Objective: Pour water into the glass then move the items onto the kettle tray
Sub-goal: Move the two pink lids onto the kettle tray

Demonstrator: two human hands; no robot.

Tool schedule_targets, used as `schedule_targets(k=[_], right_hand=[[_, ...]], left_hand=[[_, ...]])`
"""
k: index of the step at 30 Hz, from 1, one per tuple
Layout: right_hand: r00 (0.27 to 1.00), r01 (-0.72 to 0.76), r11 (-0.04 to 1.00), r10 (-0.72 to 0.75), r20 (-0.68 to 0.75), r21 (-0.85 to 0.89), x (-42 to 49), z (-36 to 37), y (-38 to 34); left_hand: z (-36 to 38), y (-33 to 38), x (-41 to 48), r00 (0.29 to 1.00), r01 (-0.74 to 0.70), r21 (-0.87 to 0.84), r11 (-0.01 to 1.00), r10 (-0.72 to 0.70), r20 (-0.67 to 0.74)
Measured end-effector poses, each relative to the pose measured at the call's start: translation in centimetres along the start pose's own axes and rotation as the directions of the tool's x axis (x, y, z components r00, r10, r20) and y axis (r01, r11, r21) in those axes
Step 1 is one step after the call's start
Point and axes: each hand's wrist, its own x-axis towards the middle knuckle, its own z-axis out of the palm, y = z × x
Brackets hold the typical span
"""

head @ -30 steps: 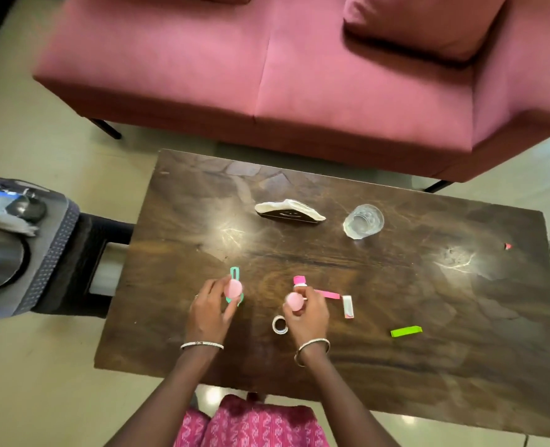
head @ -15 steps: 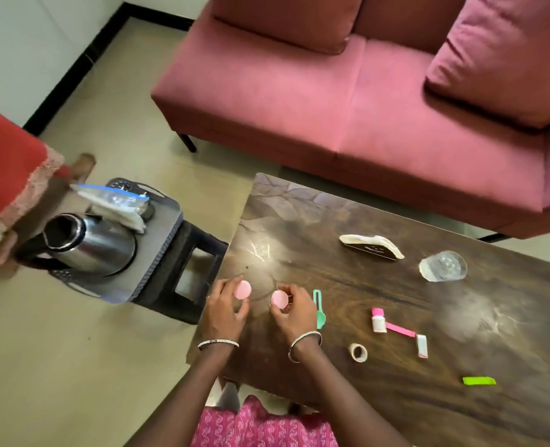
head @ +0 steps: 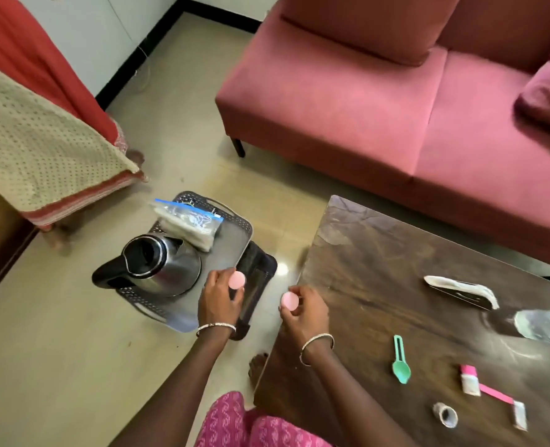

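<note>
My left hand (head: 218, 301) is out over the kettle tray (head: 230, 250), at about nine o'clock from the table (head: 380, 269). Its thumb and fingertips pinch a small pink disc (head: 236, 280), and the other fingers are curled in behind. That disc sits above the right side of the tray, at three o'clock from the kettle (head: 157, 266). I cannot tell whether it touches the tray. The kettle stands upright on the tray with its mouth uncovered. A clear zip bag (head: 189, 224) lies just beside it at one o'clock. The tray rests on a dark stool (head: 260, 262) on the floor. My right hand (head: 305, 312) is at the table's left edge and pinches a second pink disc (head: 289, 301) between thumb and fingers, face towards me. The two discs are near each other but apart. The glass (head: 544, 325) stands far over at three o'clock from that hand. It is blurred, so I cannot tell whether it holds water. A green spoon (head: 401, 366) lies on the table at four o'clock from my right hand. Beyond it in the same direction are a pink strip (head: 492, 391) and a small ring (head: 446, 414). A pink sofa (head: 363, 108) stands at twelve o'clock.
</note>
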Motion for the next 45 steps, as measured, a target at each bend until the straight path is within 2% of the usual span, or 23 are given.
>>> schedule_targets(k=[7, 12, 16, 22, 28, 31, 34, 37, 40, 42, 45], right_hand=[[1.0, 0.029, 1.0, -0.029, 0.012, 0.003, 5.5, 3.8, -3.7], [0.999, 0.053, 0.997, -0.053, 0.002, -0.048, 10.3, 6.2, -5.2], [0.988, 0.146, 0.985, -0.15, -0.041, -0.094, 14.0, 8.1, -6.4], [0.976, 0.214, 0.938, -0.217, 0.021, -0.274, 18.3, 11.2, -6.4], [0.961, 0.248, 0.851, -0.276, 0.008, -0.462, 18.8, 13.2, -6.1], [0.969, 0.23, 0.822, -0.245, 0.042, -0.522, 19.1, 13.9, -6.2], [0.976, 0.214, 0.801, -0.191, 0.1, -0.559, 19.8, 14.6, -6.4], [0.981, 0.194, 0.789, -0.159, 0.112, -0.583, 20.4, 15.1, -6.7], [0.983, 0.185, 0.78, -0.151, 0.106, -0.598, 20.6, 15.4, -7.0], [0.983, 0.183, 0.781, -0.151, 0.104, -0.597, 20.7, 15.4, -7.1], [0.98, 0.198, 0.778, -0.164, 0.111, -0.596, 20.7, 15.5, -7.2]], left_hand=[[1.3, -3.1, 8.6, 0.994, 0.028, 0.058, 0.998, -0.034, 0.1], [3.3, -3.9, 13.2, 0.994, -0.025, 0.183, 0.983, 0.006, 0.107], [5.2, -4.1, 15.0, 0.995, -0.036, 0.299, 0.953, 0.006, 0.102], [8.0, -5.7, 16.5, 0.993, 0.051, 0.359, 0.932, -0.085, 0.081], [9.5, -6.4, 17.2, 0.999, 0.046, 0.548, 0.835, -0.032, -0.034], [9.9, -6.7, 17.9, 0.997, 0.067, 0.523, 0.85, -0.042, -0.058], [10.4, -7.0, 18.2, 0.997, 0.056, 0.435, 0.899, -0.075, 0.027], [10.6, -7.3, 18.3, 0.997, 0.049, 0.398, 0.916, -0.069, 0.037], [10.2, -6.9, 18.1, 0.999, 0.021, 0.452, 0.892, -0.037, 0.025], [10.1, -7.0, 17.7, 0.999, 0.02, 0.487, 0.873, 0.0, -0.04], [10.0, -6.6, 16.6, 0.999, 0.046, 0.413, 0.909, -0.051, 0.001]])
